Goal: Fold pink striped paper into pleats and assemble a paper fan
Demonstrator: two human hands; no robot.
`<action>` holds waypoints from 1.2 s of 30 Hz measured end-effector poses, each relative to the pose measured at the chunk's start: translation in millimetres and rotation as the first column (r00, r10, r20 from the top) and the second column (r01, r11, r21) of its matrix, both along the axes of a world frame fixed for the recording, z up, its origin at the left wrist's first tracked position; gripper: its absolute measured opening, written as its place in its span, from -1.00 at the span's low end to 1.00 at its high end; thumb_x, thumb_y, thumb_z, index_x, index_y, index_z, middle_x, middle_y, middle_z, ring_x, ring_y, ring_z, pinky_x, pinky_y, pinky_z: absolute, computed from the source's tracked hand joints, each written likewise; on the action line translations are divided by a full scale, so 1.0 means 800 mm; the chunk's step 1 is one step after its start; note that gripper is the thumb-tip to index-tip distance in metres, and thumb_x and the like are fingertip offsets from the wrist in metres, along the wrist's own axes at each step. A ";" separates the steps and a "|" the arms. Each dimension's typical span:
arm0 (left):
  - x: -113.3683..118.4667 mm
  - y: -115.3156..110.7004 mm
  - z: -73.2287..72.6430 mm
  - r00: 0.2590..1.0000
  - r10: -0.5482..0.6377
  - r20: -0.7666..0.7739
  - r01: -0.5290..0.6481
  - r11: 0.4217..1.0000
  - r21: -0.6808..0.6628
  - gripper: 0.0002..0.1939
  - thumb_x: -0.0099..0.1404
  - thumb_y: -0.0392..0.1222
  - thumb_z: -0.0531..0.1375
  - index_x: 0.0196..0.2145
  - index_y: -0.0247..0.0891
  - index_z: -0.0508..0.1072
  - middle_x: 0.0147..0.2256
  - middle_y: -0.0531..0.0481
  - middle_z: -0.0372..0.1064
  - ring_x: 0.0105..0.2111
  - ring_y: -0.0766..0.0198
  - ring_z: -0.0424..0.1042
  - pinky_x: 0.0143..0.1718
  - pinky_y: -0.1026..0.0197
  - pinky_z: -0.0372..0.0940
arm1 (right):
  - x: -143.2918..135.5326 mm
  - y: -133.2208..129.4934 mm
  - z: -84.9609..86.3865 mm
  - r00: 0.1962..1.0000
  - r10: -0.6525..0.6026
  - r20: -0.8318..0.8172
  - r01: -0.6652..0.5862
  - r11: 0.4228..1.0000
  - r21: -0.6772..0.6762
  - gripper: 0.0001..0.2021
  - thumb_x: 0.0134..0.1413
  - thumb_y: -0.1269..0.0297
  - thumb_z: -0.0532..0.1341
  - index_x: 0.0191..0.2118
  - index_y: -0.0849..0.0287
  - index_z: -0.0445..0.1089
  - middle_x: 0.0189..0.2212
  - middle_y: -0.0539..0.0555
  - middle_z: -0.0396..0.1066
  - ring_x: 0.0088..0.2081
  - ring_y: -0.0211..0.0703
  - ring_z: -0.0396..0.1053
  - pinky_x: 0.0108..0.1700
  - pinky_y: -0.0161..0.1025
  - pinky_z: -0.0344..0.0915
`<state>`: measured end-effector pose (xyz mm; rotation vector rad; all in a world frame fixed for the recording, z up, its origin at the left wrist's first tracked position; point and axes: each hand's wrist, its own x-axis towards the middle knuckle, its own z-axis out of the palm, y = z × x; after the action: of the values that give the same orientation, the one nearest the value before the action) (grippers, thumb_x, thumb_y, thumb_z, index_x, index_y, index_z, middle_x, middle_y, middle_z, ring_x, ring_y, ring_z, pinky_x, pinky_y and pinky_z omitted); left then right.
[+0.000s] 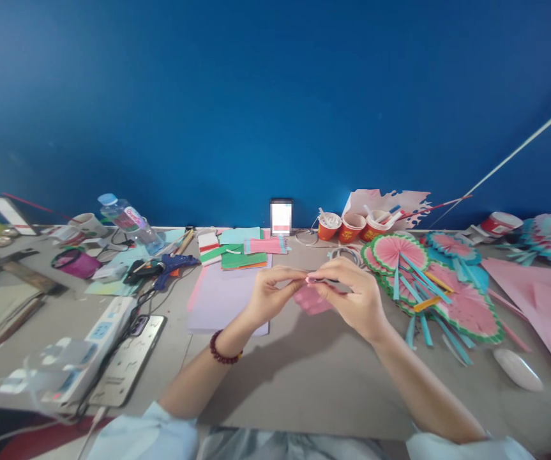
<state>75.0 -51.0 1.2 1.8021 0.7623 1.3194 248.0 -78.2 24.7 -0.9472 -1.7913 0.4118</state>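
A small pink paper piece is pinched between the fingertips of both hands above the middle of the table. My left hand grips it from the left, thumb and fingers closed together. From the other side my right hand holds it the same way. Just below the fingers lies a larger pink paper piece, partly covered by my right hand. Lilac sheets rest on the table to the left, partly behind my left hand.
Watermelon-patterned paper fans and red cups are at the right, with a white mouse. To the left are a phone, a power strip, a blue glue gun and a bottle. Green paper lies at centre back.
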 end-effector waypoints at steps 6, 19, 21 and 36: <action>-0.004 0.000 0.002 0.998 -0.022 -0.050 0.022 1.000 0.004 -0.85 0.21 -0.16 0.21 -0.31 -0.21 0.57 -0.24 -0.11 0.54 -0.27 0.18 0.51 -0.22 0.18 0.38 | -0.001 -0.001 -0.001 1.000 -0.025 -0.004 0.025 1.000 0.007 -0.87 0.06 0.37 0.22 -0.29 0.04 0.50 -0.40 0.05 0.47 -0.32 -0.13 0.39 -0.26 -0.17 0.33; -0.001 -0.005 0.008 0.981 0.116 -0.157 -0.103 0.991 0.085 -0.89 0.21 -0.19 0.21 -0.37 -0.20 0.56 -0.38 -0.05 0.55 -0.42 0.26 0.45 -0.29 0.20 0.29 | 0.002 0.004 -0.005 0.998 -0.002 -0.067 -0.010 0.984 -0.175 -0.92 0.06 0.28 0.23 -0.35 0.08 0.48 -0.38 0.06 0.45 -0.32 -0.16 0.40 -0.31 -0.24 0.34; -0.001 -0.004 0.011 0.980 0.090 -0.177 -0.097 0.995 -0.030 -0.87 0.19 -0.17 0.23 -0.35 -0.22 0.56 -0.36 -0.05 0.54 -0.38 0.24 0.47 -0.31 0.23 0.32 | 0.003 0.009 -0.009 0.990 -0.021 -0.137 -0.009 0.977 -0.213 -0.92 0.03 0.25 0.25 -0.37 0.10 0.48 -0.39 0.06 0.45 -0.33 -0.17 0.40 -0.31 -0.24 0.34; -0.007 0.002 0.018 0.987 0.017 -0.158 -0.060 0.961 -0.270 -0.84 0.10 -0.14 0.28 -0.40 -0.28 0.58 -0.38 -0.07 0.54 -0.37 0.23 0.50 -0.38 0.32 0.38 | 0.005 0.025 -0.017 0.959 -0.021 -0.282 -0.068 0.951 -0.301 -0.87 0.02 0.20 0.26 -0.37 0.15 0.45 -0.36 0.06 0.45 -0.29 -0.18 0.40 -0.22 -0.26 0.34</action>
<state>69.8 -49.6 15.4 1.6843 1.0167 1.0472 252.0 -58.4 10.7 -1.0234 -1.5024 0.8202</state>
